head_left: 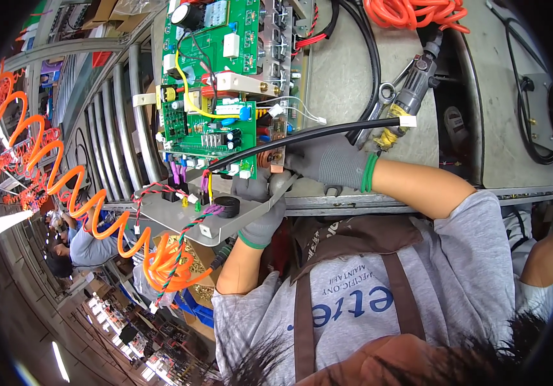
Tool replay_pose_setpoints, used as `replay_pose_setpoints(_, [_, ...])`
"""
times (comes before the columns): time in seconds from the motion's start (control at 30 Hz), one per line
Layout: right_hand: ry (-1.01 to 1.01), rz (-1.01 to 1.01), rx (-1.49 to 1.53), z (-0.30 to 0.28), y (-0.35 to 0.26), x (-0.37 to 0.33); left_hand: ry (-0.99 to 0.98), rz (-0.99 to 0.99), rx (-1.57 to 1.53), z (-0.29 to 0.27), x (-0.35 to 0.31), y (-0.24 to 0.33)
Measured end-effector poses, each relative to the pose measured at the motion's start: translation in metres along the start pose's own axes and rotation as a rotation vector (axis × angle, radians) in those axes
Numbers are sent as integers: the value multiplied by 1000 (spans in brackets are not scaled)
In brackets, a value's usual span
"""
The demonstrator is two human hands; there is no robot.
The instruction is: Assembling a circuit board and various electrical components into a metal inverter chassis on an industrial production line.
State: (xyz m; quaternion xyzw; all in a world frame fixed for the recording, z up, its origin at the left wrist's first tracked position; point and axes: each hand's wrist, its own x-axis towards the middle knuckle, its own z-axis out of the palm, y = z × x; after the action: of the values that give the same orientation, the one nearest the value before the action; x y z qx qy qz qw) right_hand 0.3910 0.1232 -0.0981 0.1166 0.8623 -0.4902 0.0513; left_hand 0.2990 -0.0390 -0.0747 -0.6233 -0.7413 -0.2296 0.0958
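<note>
My left hand (263, 223), in a grey glove with a green cuff, is closed on a grey sheet-metal panel (238, 220). The panel is tilted and carries a round black part (227, 206) and twisted wires (191, 223). Beyond it lies an assembly of green circuit boards (215, 71), with purple and yellow wires running down to the panel. My right hand (331, 161), gloved alike, reaches in to the assembly's near right corner, by a copper-coloured coil (268, 158). Its fingertips are hidden there. A thick black cable (315, 131) with a white end passes over that hand.
A power driver (418, 83) and a ratchet wrench (384, 96) lie right of the boards. Coiled orange hose (411, 11) sits behind them; another orange coil (67, 167) hangs at left. Metal rollers (119, 128) flank the bench. A co-worker (93, 244) is farther left.
</note>
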Motion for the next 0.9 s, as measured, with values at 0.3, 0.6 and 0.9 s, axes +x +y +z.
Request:
replay_pose_setpoints(0.3, [-165,-99,74,-16,6,2,-10,-43,13,3,-4,-1])
replay_pose_setpoints(0.6, [-181,-302,32,-8,23,12,-34,-129,-118,-2,5,9])
replay_pose_setpoints(0.9, [-287,-469,-236,-18,17,29,17,7,22,0,1,3])
